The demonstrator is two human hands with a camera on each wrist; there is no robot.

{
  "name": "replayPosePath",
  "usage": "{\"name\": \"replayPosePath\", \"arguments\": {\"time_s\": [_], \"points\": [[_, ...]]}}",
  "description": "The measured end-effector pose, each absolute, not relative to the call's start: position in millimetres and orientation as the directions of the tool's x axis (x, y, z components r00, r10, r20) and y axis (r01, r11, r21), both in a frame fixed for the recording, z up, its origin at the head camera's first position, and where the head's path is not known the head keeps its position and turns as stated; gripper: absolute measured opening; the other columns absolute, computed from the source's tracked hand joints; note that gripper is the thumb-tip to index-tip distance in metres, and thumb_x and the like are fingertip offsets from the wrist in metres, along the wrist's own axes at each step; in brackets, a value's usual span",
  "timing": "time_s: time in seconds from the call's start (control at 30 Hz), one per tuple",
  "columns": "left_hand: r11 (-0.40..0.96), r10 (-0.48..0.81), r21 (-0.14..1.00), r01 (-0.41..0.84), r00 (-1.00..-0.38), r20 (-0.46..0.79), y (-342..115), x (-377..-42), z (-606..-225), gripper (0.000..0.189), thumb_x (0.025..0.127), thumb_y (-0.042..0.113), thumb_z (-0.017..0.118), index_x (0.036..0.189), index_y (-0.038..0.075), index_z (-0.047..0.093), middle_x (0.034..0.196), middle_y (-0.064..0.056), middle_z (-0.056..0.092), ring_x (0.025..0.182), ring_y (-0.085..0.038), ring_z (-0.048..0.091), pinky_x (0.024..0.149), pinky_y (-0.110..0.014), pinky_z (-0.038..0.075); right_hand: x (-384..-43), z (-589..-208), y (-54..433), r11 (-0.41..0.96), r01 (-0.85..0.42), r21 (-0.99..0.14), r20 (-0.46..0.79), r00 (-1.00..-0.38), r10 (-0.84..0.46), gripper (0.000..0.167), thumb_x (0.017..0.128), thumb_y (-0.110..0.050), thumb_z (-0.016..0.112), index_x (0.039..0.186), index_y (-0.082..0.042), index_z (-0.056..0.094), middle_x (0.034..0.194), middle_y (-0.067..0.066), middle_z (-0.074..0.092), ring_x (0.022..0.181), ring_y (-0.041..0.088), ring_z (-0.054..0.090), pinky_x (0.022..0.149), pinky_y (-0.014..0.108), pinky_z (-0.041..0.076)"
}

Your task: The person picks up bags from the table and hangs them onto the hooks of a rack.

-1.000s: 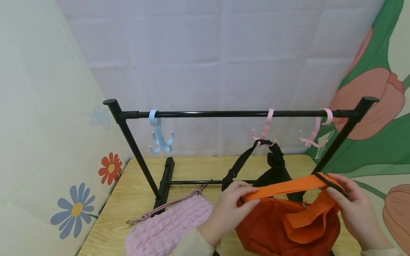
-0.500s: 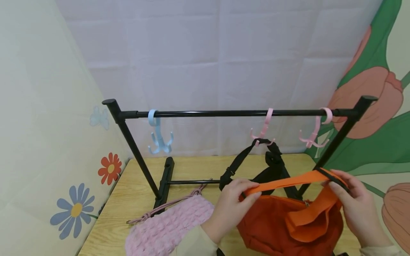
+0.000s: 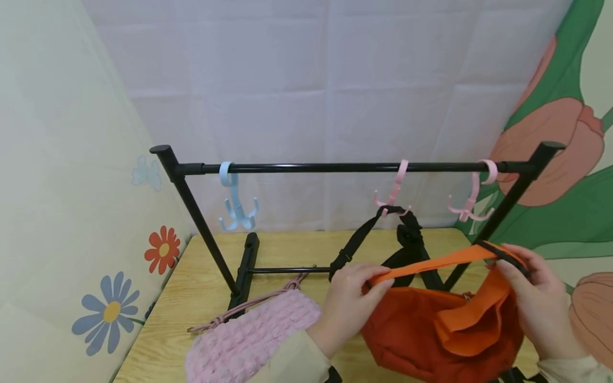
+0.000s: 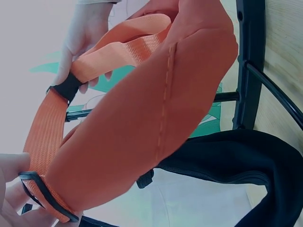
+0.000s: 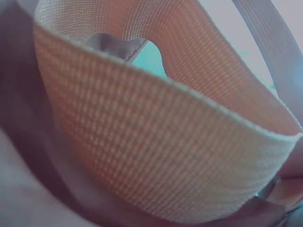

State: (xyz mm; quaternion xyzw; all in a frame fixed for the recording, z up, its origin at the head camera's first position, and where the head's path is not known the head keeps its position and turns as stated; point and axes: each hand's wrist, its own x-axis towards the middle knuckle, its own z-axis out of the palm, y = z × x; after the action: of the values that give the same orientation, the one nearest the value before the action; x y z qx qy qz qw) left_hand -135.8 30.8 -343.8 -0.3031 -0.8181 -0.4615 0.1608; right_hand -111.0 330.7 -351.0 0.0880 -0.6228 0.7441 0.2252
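Observation:
An orange-red bag hangs from its bright orange strap in front of the rack, in the head view. My left hand pinches the strap's left end beside a black buckle, which shows close up in the left wrist view. At the strap's other end, my right hand grips it by a black slider. Between the hands the strap is stretched, tilting up to the right. A loose loop of webbing droops over the bag's front and fills the right wrist view.
A black rack carries a light blue hook and two pink hooks. From the middle one hangs a black bag, behind the orange one. A fluffy pink bag lies on the wooden table at left.
Both hands and the orange-red bag have shifted slightly right, with the right hand rising a little more. The strap now slants more steeply. Both grips are unchanged.

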Motion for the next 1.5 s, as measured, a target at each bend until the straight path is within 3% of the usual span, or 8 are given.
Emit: {"name": "replayPosePath", "arguments": {"time_s": [0.27,0.53,0.8,0.9,1.2,1.5], "points": [[0.395,0.324,0.601,0.694,-0.718,0.616,35,-141,-341,0.022,0.094,0.027,0.066,0.109,0.014,0.074,0.101,0.007,0.071,0.088,-0.004,0.061,0.080,-0.022,0.044,-114,-343,331,-0.066,-0.446,-0.893,0.413,-0.868,0.274,0.029,0.096,0.002,0.054,0.120,-0.011,0.060,0.094,-0.003,0.070,0.086,0.005,0.065,0.073,0.011,0.049],[0.406,0.328,0.600,0.689,-0.723,0.608,36,-141,-339,0.022,0.095,0.028,0.063,0.109,0.016,0.075,0.102,0.008,0.072,0.094,-0.006,0.062,0.085,-0.026,0.046,-115,-340,332,0.041,-0.461,-0.886,0.452,-0.843,0.291,0.032,0.096,0.001,0.055,0.123,-0.012,0.063,0.095,-0.005,0.068,0.083,0.003,0.064,0.068,0.011,0.050],[0.429,0.345,0.621,0.656,-0.754,0.559,37,-146,-331,0.022,0.097,0.030,0.060,0.109,0.019,0.075,0.095,0.010,0.072,0.078,-0.006,0.055,0.077,-0.022,0.042,-113,-329,333,0.275,-0.309,-0.911,0.394,-0.850,0.350,0.041,0.097,-0.008,0.057,0.136,-0.017,0.058,0.092,-0.017,0.066,0.080,-0.004,0.062,0.065,0.008,0.048],[0.444,0.366,0.616,0.651,-0.759,0.539,36,-149,-327,0.023,0.097,0.030,0.060,0.109,0.018,0.075,0.092,0.010,0.072,0.074,-0.004,0.051,0.074,-0.020,0.040,-114,-326,333,0.303,-0.285,-0.909,0.387,-0.847,0.364,0.041,0.097,-0.009,0.056,0.137,-0.018,0.057,0.091,-0.018,0.066,0.080,-0.005,0.061,0.065,0.008,0.047],[0.438,0.403,0.625,0.647,-0.762,0.506,38,-152,-324,0.019,0.097,0.022,0.062,0.108,0.013,0.074,0.094,0.007,0.070,0.080,-0.005,0.055,0.072,-0.016,0.043,-115,-320,335,0.418,-0.242,-0.876,0.413,-0.823,0.390,0.043,0.098,-0.011,0.054,0.141,-0.016,0.053,0.093,-0.022,0.062,0.080,-0.008,0.059,0.066,0.006,0.046],[0.399,0.385,0.624,0.672,-0.740,0.551,41,-156,-321,0.019,0.096,0.018,0.062,0.110,0.009,0.073,0.100,0.002,0.070,0.089,-0.007,0.060,0.076,-0.015,0.046,-120,-311,335,0.410,-0.236,-0.881,0.416,-0.800,0.433,0.041,0.098,-0.011,0.055,0.139,-0.015,0.055,0.091,-0.021,0.062,0.081,-0.006,0.059,0.068,0.005,0.045]]}}
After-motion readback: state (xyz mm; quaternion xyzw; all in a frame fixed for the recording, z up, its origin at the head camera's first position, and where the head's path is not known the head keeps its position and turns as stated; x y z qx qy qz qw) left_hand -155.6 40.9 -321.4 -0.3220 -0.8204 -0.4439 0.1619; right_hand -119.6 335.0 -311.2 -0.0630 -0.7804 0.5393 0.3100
